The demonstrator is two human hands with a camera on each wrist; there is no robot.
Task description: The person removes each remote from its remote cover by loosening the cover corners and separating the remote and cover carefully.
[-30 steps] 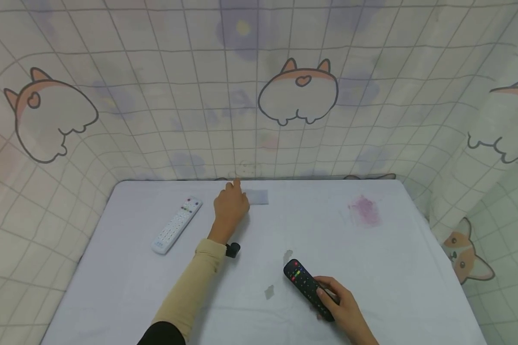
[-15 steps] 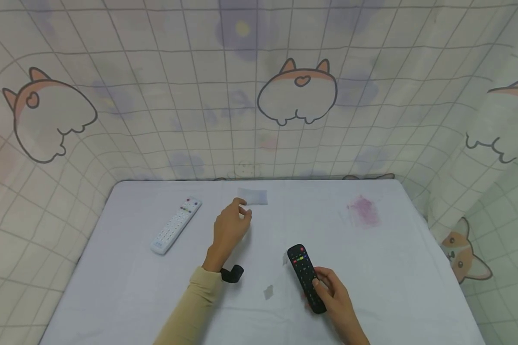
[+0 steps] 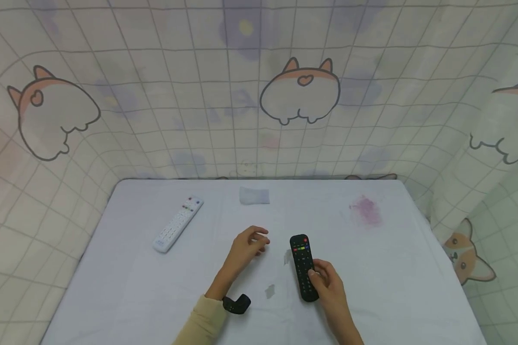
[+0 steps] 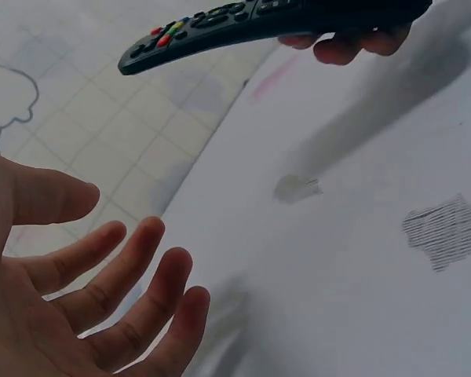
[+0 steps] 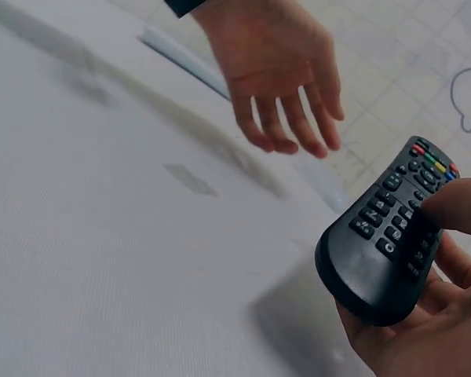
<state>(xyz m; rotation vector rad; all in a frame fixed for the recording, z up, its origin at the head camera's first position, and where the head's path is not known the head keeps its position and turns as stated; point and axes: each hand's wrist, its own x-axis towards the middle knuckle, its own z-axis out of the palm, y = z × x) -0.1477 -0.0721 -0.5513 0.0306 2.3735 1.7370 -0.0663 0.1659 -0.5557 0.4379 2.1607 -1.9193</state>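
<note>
My right hand (image 3: 333,287) grips a black remote control (image 3: 303,268) above the white table, thumb on the button side and fingers beneath, as the right wrist view shows. Coloured buttons sit at the remote's far end. To its left, my left hand (image 3: 245,250) hovers with fingers loosely bent and nothing between them; in the left wrist view its fingers (image 4: 145,275) are apart from the remote. A white remote control (image 3: 178,224) lies slanted on the left of the table. A small pale, flat packet (image 3: 254,196) lies near the back edge.
The white cloth of the table (image 3: 393,268) has a pink stain (image 3: 367,211) at the right and two small grey patches near the middle. A checked curtain (image 3: 190,96) with cartoon dogs surrounds the back and sides.
My left hand has drawn back from the pale packet at the rear edge towards the black remote. My right hand has raised that remote slightly forward and turned it more upright in the head view.
</note>
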